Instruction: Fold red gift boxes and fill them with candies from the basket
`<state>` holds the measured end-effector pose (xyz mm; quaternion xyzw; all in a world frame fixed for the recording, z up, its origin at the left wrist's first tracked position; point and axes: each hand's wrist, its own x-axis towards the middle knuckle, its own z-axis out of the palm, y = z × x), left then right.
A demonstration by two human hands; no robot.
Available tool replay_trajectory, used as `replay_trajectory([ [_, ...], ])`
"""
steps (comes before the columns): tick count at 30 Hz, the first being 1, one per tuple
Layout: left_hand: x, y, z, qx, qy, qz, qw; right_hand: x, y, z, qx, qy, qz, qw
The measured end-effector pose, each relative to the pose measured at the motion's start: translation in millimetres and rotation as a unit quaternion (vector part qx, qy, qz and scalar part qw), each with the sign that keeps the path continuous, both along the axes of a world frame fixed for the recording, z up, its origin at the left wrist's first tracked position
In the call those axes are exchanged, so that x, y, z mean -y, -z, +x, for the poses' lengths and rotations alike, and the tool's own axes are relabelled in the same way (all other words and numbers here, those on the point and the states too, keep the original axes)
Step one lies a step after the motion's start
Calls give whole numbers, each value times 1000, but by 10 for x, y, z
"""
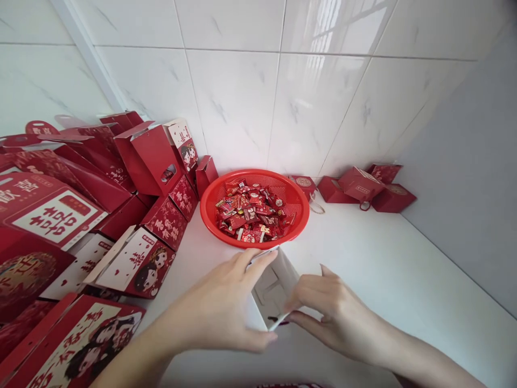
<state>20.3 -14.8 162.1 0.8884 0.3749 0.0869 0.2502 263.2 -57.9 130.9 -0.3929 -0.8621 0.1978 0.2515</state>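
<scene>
Between my two hands stands a small paper gift box [286, 265] with its top open and its pale inside facing me; folded flaps show at its bottom. My left hand [218, 307] grips the box's left side, fingers over the far rim and thumb at the near corner. The fingers of my right hand [329, 310] pinch the near right edge of the box. Just beyond the box sits a red plastic basket [297, 229] holding many wrapped candies [254, 213]. The outer faces of the box are mostly hidden.
Many red and white gift boxes [161, 221] crowd the left side of the white table [363, 248], some stacked. Several red boxes [361, 186] stand at the back right. A tiled wall [230, 102] rises behind, and a grey panel [464, 178] borders the right.
</scene>
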Motion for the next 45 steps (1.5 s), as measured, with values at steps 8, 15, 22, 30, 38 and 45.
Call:
replay_trajectory([
  [8,-265,617,-41,23,65,-27,997,-260,599,-21,94,23,120,988],
  [15,-108,1245,-3,222,-41,-20,974,-268,1030,-64,2,59,76,995],
  [22,20,1472,165,329,-98,-156,926,-213,1362,-228,-185,97,14,978],
  [30,-111,1432,83,357,-60,-192,912,-339,1429,-248,-157,67,86,982],
  [38,-281,1398,-83,370,-55,-188,908,-537,807,-141,-69,37,213,974],
  [45,-330,1482,-97,383,-49,-211,898,-1407,195,-315,17,48,-8,999],
])
